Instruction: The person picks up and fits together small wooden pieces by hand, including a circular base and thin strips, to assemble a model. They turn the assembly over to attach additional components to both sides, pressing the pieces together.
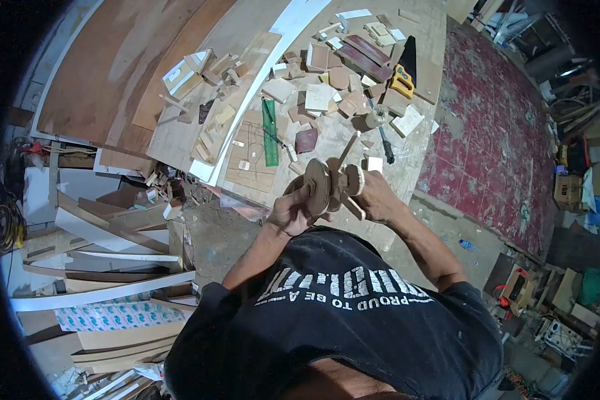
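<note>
Both my hands hold a small wooden assembly [319, 187] of round discs and crossing sticks above the near edge of the workbench. My left hand [292, 212] is closed around the larger disc on the left side. On the other side, my right hand [382, 199] grips the smaller disc end; its fingertips are partly hidden behind the wood. One thin stick points up and away from the discs, and another points down toward my shirt. Just beyond lie a dark-handled tool [387, 147], a green ruler-like strip [270, 133] and a brown wood block [307, 141].
Wood offcuts [319, 97] cover the workbench [250, 185], with a yellow-handled handsaw [403, 81] at its right. Large boards [113, 67] lie at the upper left. Stacked scrap strips [113, 293] fill the floor at left. A worn red floor [487, 147] stretches to the right.
</note>
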The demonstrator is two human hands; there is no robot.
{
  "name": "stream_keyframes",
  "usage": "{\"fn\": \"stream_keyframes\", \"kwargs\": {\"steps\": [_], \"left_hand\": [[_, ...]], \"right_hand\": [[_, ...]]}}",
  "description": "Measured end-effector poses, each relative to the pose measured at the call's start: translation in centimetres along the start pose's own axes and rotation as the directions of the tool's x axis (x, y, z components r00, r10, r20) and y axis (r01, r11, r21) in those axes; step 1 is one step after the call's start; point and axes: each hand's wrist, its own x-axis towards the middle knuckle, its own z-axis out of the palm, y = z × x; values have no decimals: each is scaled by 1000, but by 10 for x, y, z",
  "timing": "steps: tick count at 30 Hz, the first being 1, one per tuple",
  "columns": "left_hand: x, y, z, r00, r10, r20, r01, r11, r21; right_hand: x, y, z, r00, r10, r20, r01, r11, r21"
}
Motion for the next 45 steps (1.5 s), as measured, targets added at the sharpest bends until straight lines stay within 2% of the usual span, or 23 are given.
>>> {"fn": "stream_keyframes", "kwargs": {"steps": [1,5,6,8,10,12,14,16,18,20,24,27,30,31,32,34,38,39,40,42,43,44,45], "left_hand": [[3,1,-5,1000,2,9,-3,996,94],[6,3,-6,1000,8,0,-8,997,77],[8,5,-9,1000,1,24,-4,993,120],[7,4,-13,999,-11,46,3,987,161],[5,3,-13,1000,-18,-3,18,998,64],[8,4,-5,1000,7,-19,-7,999,36],[9,4,-2,999,37,-33,-37,999,4],[7,2,-2,999,-13,39,19,988,-153],[6,-1,-5,998,-29,54,36,991,-127],[4,-7,-13,994,1,106,17,987,-161],[7,-11,-6,998,-27,50,38,972,-233],[7,-4,-12,998,-55,-23,51,989,-137],[6,1,-5,999,-47,5,47,999,-23],[5,2,-4,999,-47,4,47,999,-23],[5,4,-3,999,-27,-17,27,999,28],[5,6,-6,999,-5,-37,8,997,77],[4,10,-8,999,-2,-34,6,991,136],[4,12,-7,999,-15,-42,21,987,157],[6,11,-8,999,-15,-42,22,987,158],[12,2,-10,937,311,-156,-237,898,371],[20,2,21,901,413,-129,-300,811,503],[21,1,18,903,412,-123,-300,809,505],[19,-1,17,863,495,-99,-311,676,668]], "right_hand": [[5,-11,-7,999,22,-35,-21,999,43],[13,-13,-13,995,15,-96,2,984,177],[16,-24,-22,973,229,7,-216,907,360],[17,-39,-34,782,541,310,-603,532,594],[14,-26,-27,805,486,340,-583,543,604],[16,-20,-15,971,225,-79,-193,937,290],[12,-17,-7,948,296,-113,-254,923,290],[10,-19,-10,985,135,-107,-117,980,164],[10,-19,-14,993,72,-98,-57,987,148],[8,-21,-12,990,-24,-137,19,999,-37],[5,-19,3,982,21,-186,-30,998,-49],[13,-32,4,941,210,-266,-147,960,237],[16,-33,-1,931,314,-188,-255,925,282],[17,-33,-3,912,396,-110,-322,854,408],[19,-35,-6,911,396,-111,-322,855,407],[25,-41,-15,718,618,321,-601,316,735],[31,-44,-20,635,648,421,-649,151,746],[30,-43,-17,689,653,315,-636,337,694],[29,-39,-15,689,653,314,-636,337,694],[28,-30,-14,826,561,55,-499,682,535],[33,-31,-22,845,535,1,-491,774,400],[35,-30,-22,846,534,-6,-488,777,398],[38,-30,-21,875,472,-107,-417,848,329]]}}
